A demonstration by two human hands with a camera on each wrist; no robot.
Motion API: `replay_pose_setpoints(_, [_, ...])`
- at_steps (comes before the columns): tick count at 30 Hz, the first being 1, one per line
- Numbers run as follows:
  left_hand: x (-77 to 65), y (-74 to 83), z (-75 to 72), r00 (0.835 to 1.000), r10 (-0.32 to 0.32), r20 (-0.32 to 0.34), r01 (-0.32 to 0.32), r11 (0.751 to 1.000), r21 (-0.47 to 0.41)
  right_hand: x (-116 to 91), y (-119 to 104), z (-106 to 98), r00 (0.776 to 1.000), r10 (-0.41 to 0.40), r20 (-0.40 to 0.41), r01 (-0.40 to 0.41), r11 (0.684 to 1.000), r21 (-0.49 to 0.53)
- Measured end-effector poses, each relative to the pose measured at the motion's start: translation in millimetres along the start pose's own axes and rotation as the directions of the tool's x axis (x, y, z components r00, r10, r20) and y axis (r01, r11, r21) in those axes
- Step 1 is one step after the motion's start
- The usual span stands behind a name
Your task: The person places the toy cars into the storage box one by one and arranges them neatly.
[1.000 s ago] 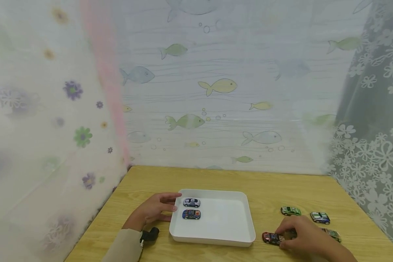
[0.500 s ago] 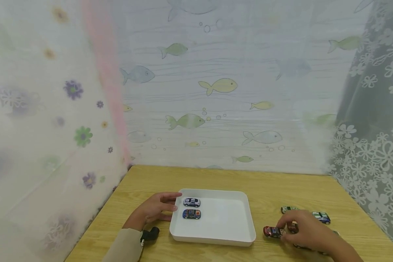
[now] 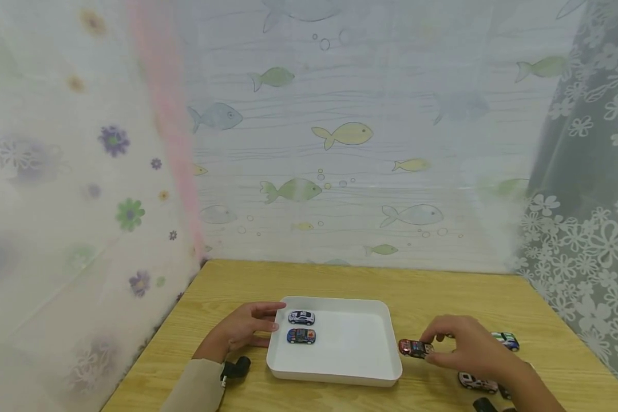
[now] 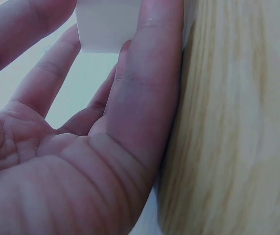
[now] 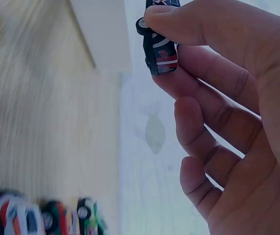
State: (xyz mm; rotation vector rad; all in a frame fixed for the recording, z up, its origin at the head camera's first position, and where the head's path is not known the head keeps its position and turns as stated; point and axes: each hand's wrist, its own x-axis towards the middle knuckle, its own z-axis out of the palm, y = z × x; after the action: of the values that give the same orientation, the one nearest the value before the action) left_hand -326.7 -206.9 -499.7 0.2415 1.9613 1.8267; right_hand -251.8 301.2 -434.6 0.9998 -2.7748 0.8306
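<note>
Between the thumb and fingertips of my right hand (image 3: pixel 474 350) is a dark red toy car (image 3: pixel 412 348), pinched at its rear just right of the tray. The right wrist view shows the same toy car (image 5: pixel 163 58) at my fingertips, with red and white marks. My left hand (image 3: pixel 243 327) rests at the left edge of the white tray (image 3: pixel 347 352), its fingers extended along the rim. Inside the tray, at the left, a white toy car (image 3: pixel 301 317) lies above a blue-and-orange toy car (image 3: pixel 301 336).
Right of the tray, a green-and-white toy car (image 3: pixel 507 341) and a pale patterned toy car (image 3: pixel 477 383) sit on the wooden table (image 3: pixel 422 286). Others are partly hidden behind my right hand. A printed curtain (image 3: pixel 340 171) stands behind the table.
My right hand has lifted the red toy car and carried it left and away from me towards the tray. The pale car is uncovered. My left hand and the tray keep their places.
</note>
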Motion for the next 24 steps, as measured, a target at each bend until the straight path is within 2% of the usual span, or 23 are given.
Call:
replay_pose_setpoints(14, [-0.2, 2.6, 1.9, 1.0, -0.01, -0.025, 0.01, 1.0, -0.009, 35.4, -22.4, 7.2, 0.999, -0.041, -0.026, 0.04, 0.999, -0.019])
replay_pose_setpoints(24, [-1.1, 0.7, 1.4, 1.0, -0.002, -0.012, 0.002, 1.0, -0.011, 59.3, -30.7, 12.9, 0.995, -0.074, -0.071, 0.072, 0.997, -0.03])
